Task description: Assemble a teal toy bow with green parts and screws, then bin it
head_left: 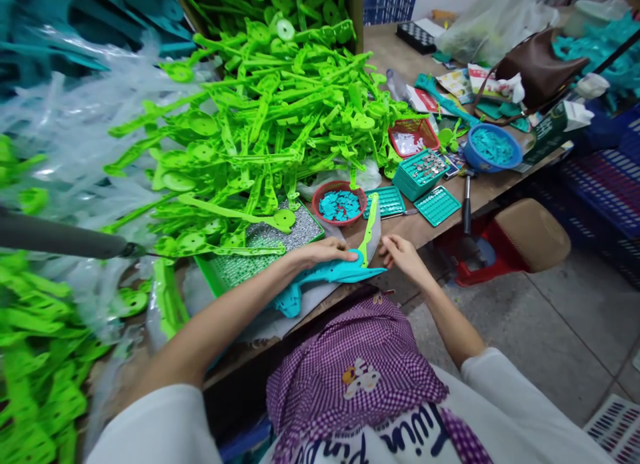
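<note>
My left hand (327, 251) lies over a teal plastic arm piece (320, 277) at the table's front edge, fingers pressed down on its round end. A green plastic arm (371, 229) stands up from that same joint. My right hand (400, 254) is just right of the joint, fingers curled together near the green arm's lower end; whether it pinches something small I cannot make out.
A big heap of green plastic arms (260, 117) covers the table behind. A red bowl of teal bits (339, 204), teal trays (423, 174), a blue bowl (493, 147), a hammer (467, 201) and a brown bag (535, 67) lie to the right. A stool (533, 234) stands below.
</note>
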Motion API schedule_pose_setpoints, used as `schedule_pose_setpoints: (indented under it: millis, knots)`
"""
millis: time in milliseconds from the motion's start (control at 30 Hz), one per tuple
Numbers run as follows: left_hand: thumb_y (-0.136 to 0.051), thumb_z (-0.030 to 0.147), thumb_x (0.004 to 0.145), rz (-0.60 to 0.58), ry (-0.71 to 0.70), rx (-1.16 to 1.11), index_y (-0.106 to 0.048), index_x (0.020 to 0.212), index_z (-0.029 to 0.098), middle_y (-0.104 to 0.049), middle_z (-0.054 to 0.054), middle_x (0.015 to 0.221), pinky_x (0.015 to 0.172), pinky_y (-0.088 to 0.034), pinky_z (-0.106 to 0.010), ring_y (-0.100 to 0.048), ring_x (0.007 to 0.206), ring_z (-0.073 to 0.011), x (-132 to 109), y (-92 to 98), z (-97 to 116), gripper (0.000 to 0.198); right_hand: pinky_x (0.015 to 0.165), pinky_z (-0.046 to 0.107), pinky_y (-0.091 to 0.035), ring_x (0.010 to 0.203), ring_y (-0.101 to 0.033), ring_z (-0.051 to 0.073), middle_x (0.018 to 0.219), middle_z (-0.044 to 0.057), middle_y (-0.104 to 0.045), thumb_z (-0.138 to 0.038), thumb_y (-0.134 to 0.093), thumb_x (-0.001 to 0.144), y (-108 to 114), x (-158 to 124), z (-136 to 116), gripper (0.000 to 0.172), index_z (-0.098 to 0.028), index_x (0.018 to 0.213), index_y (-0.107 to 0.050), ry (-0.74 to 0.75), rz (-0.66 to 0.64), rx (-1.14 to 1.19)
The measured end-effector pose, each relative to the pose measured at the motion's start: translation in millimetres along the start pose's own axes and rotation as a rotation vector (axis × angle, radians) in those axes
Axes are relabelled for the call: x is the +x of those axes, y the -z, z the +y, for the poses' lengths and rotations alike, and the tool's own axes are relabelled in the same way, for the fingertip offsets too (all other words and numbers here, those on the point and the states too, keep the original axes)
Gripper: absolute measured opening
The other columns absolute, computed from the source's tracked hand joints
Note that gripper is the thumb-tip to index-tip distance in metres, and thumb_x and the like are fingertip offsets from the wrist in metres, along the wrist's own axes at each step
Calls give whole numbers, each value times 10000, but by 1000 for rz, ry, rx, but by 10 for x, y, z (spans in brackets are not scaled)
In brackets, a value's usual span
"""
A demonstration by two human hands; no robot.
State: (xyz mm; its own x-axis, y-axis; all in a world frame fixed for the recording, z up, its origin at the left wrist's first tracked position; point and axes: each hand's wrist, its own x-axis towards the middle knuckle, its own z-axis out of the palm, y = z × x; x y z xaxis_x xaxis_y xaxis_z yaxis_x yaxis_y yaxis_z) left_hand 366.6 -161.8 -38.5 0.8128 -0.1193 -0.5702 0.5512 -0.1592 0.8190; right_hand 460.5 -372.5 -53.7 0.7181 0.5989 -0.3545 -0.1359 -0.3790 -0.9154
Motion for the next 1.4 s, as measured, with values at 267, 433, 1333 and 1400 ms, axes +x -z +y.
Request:
schedule_pose_setpoints:
  millis: [267, 433, 1333, 1400]
  knots:
    - [-842, 487, 522, -9, 30, -63, -696, 784, 162, -683, -38, 764, 626, -444, -281, -574, 671, -157, -27, 13, 47, 442, 293, 172, -213, 302, -339, 39, 463, -101, -434, -731, -577, 732, -40, -354, 162, 534, -208, 679, -485, -118, -267, 28]
    - [-846, 480, 546, -68, 32, -67, -717, 812, 172, -722, -48, 808, 651, -478, -294, -606, 691, -170, -35, 52, 80, 427, 304, 174, -127, 297, -224, 10, 420, -125, -358, -728, -656, 654, -81, -292, 104, 561, -188, 644, -503, -119, -232, 172]
    - [-874, 402, 535, -83, 83, -161, -732, 872, 142, -731, -47, 818, 693, -480, -280, -626, 709, -156, 142, 20, 22, 449, 327, 193, -85, 298, -210, 15, 369, -109, -374, -680, -693, 633, -131, -248, 151, 528, -172, 627, -547, -183, -224, 187]
    - [-867, 400, 541, -95, 83, -166, -738, 875, 148, -735, -44, 824, 698, -483, -278, -627, 711, -155, 142, 32, 25, 438, 332, 195, -87, 300, -201, 17, 364, -111, -360, -693, -691, 624, -140, -234, 147, 539, -175, 624, -543, -180, -234, 164]
